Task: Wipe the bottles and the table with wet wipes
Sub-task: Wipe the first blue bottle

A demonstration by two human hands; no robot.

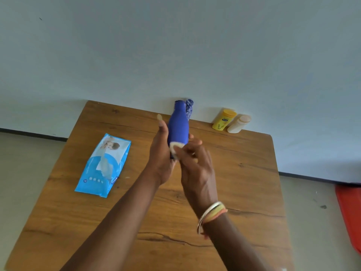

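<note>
- Step in hand: wiping the 1st bottle. The blue bottle (pixel 178 128) is held above the middle of the surface (pixel 244 182), neck pointing to the upper frame.
- The left hand (pixel 160 153) grips its lower body, thumb sticking up.
- The right hand (pixel 195 167) pinches a folded white wipe (pixel 175 148) against the bottle near its base.
- Next, in my judgement: rub along the body to the neck, turning the bottle to reach every side.
- The blue bottle looks smooth, matt and narrow-shouldered.
- At the far edge stand a patterned blue bottle (pixel 189 108), a glossy yellow bottle (pixel 223 120) and a pale cream bottle (pixel 238 124).
- The soft plastic wipes pack (pixel 102 165) lies centre left on the grained wood.
</note>
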